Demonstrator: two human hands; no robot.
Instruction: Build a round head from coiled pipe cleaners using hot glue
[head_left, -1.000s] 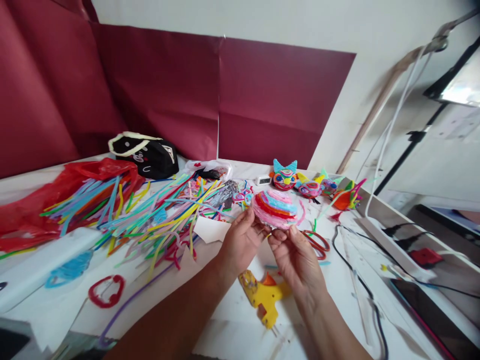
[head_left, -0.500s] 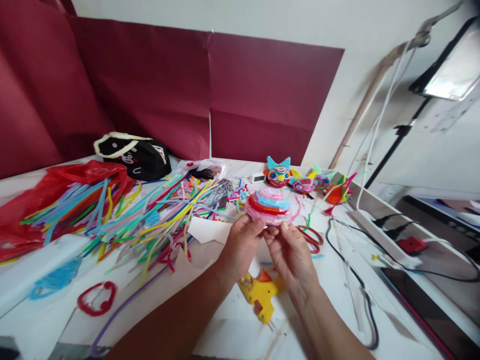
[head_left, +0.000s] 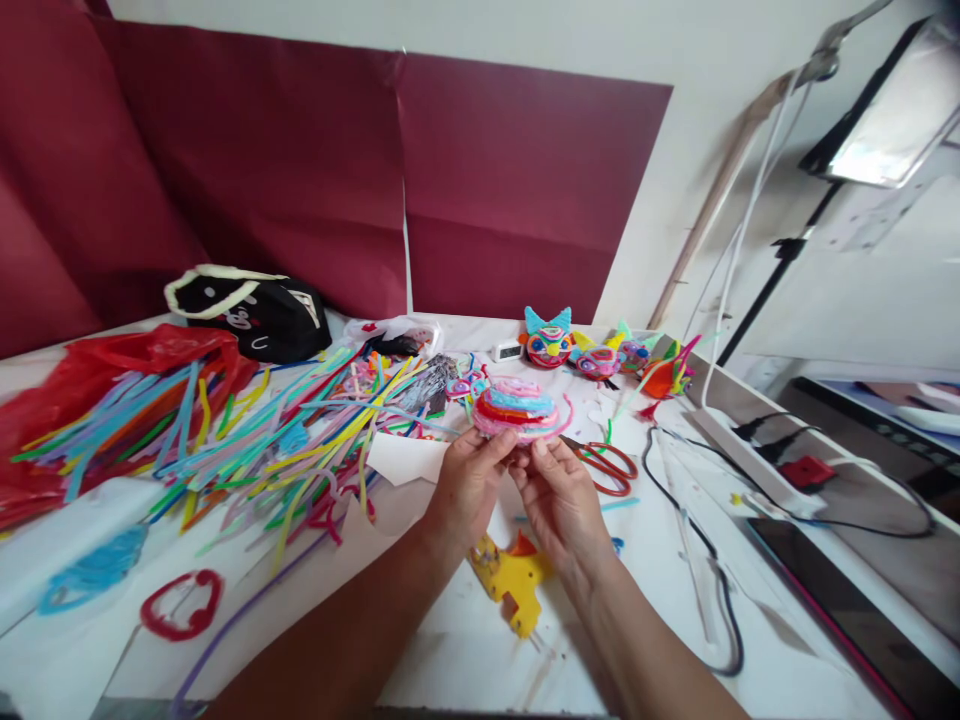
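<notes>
- fuzzy, bumpy oval point(head_left: 523, 405), with soft pink, red and blue stripes
- its long way runs left to right, striped side facing us
- left hand point(head_left: 466, 490) and right hand point(head_left: 564, 500) pinch its near edge, over the white table point(head_left: 446, 648)

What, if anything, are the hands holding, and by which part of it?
A striped craft piece, by its near pink edge, in the left hand and the right hand.

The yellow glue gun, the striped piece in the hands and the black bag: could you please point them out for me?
Yellow glue gun point(head_left: 519, 580), head view: on its body.
Striped piece point(head_left: 517, 404), head view: middle of its banded face.
Black bag point(head_left: 281, 330), head view: on its dark side.
</notes>
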